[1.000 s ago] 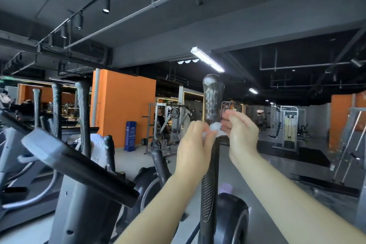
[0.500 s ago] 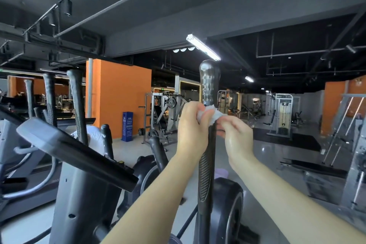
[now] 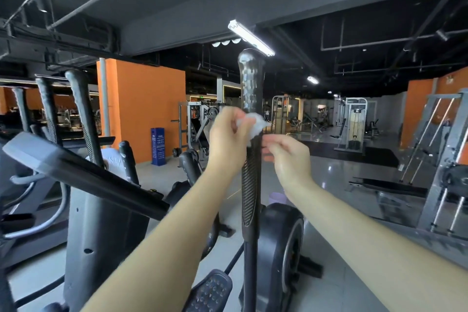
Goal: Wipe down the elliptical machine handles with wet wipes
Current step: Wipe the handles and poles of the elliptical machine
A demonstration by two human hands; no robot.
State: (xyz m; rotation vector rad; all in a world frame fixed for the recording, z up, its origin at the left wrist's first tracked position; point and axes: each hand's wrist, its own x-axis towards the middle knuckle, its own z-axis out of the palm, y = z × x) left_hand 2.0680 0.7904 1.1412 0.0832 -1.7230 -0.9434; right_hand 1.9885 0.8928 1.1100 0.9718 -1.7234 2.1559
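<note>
The elliptical handle (image 3: 250,78) stands upright: a black post with a glossy, dimpled, bulbous top and a ribbed rubber grip lower down. A white wet wipe (image 3: 253,121), crumpled and damp-looking, is wrapped on the handle between the glossy top and the ribbed grip, with a corner poking out to the handle's right. The left hand (image 3: 228,139), on the handle's left side, holds the wipe against it with curled fingers. The right hand (image 3: 288,157) sits just right of the handle with its fingers curled toward the post, but blur hides whether they pinch anything. Half a second ago the right fingertips were on the wipe, level with the left hand; now that hand is lower, below the wipe, and the wipe lies more spread round the post. In count: one wipe, two hands, one handle being wiped, and three more tall handles (image 3: 81,99) well to its left. One flywheel housing (image 3: 278,235) sits below the handle, one tube light (image 3: 250,38) above it.
</note>
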